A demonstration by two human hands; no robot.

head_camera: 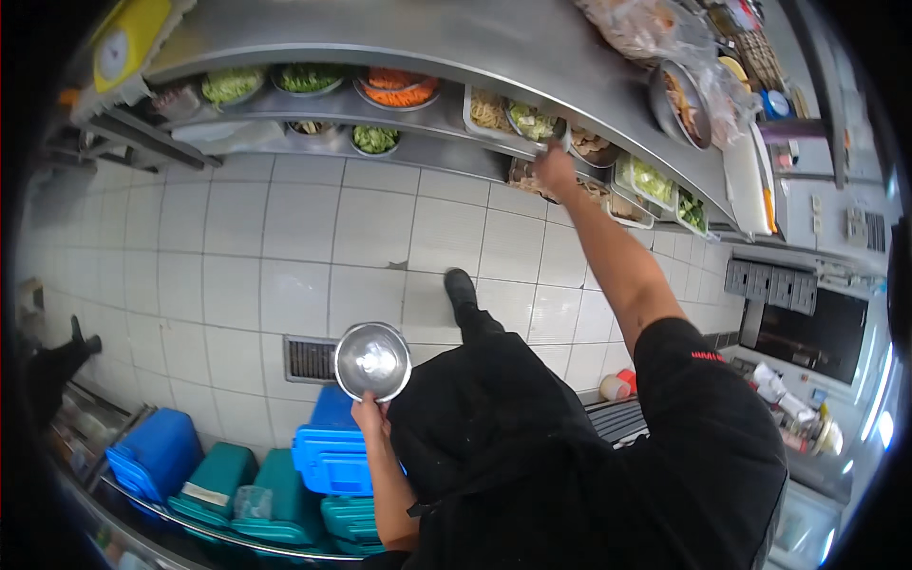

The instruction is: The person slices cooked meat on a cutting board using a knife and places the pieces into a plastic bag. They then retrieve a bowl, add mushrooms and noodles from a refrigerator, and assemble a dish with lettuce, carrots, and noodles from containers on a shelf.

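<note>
My left hand (pixel 369 415) grips the rim of a round stainless steel bowl (pixel 373 360) beside my hip; its shiny inside holds nothing. My right arm reaches out to the shelf below the steel counter. There my right hand (pixel 556 169) is at the near rim of a metal bowl of chopped cabbage (pixel 531 122); blur hides whether its fingers grip the rim. Left of that bowl is a white tray of noodles (pixel 488 110). On its right sits a bowl of pale sliced food (pixel 588 142).
The steel counter (pixel 427 32) overhangs the shelves. Shredded carrot (pixel 399 89) and chopped greens (pixel 375 139) stand farther left. A metal bowl (pixel 680 103) and a yellow scale (pixel 128 50) are on the counter. Lidded bins (pixel 331 456) stand behind me. Another person's legs (pixel 64 363) show at left.
</note>
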